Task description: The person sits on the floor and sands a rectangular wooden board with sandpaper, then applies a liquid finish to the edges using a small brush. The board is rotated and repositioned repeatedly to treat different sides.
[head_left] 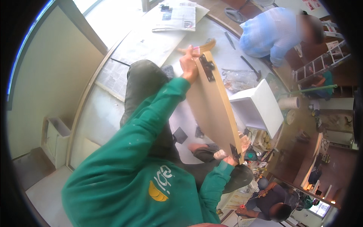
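Note:
I hold a long light-wood board (213,108) on edge, tilted across my lap, with a black hinge (207,67) near its far end and another black hinge (235,151) near its near end. My left hand (189,63) grips the far end of the board beside the upper hinge. My right hand (229,160) grips the near end by the lower hinge. Both sleeves are green. My knee in dark trousers (145,85) is raised behind the left arm.
A white open box cabinet (261,108) stands just right of the board. Newspapers (177,17), a clear plastic bag (238,79), a hammer (251,68) and a brush (202,47) lie on the floor. A person in light blue (270,32) crouches beyond; another person (272,202) sits lower right.

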{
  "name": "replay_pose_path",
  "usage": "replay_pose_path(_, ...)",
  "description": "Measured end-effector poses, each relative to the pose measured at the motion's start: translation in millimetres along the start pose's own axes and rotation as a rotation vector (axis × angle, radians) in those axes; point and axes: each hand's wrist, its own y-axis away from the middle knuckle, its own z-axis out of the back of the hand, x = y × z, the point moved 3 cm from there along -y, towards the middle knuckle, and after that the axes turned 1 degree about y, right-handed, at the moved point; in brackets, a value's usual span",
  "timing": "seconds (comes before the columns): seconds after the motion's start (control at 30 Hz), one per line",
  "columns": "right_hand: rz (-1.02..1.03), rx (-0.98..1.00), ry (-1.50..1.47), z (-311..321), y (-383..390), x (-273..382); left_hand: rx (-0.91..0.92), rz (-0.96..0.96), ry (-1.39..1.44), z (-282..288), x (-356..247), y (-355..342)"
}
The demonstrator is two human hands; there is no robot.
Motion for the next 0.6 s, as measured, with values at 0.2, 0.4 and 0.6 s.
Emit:
replay_pose_path(0.2,-0.144,-0.082,0.023,53,31,16,0.192,-0.282,-0.140,-53,-55,85)
replay_pose_path(0.4,-0.396,-0.132,0.067,86,45,-42,0.313,-0.351,-0.178,-61,-78,122)
replay_pose_path(0.6,-0.716,-0.120,0.165,131,74,-124,0.453,-0.452,0.028,-66,-77,156)
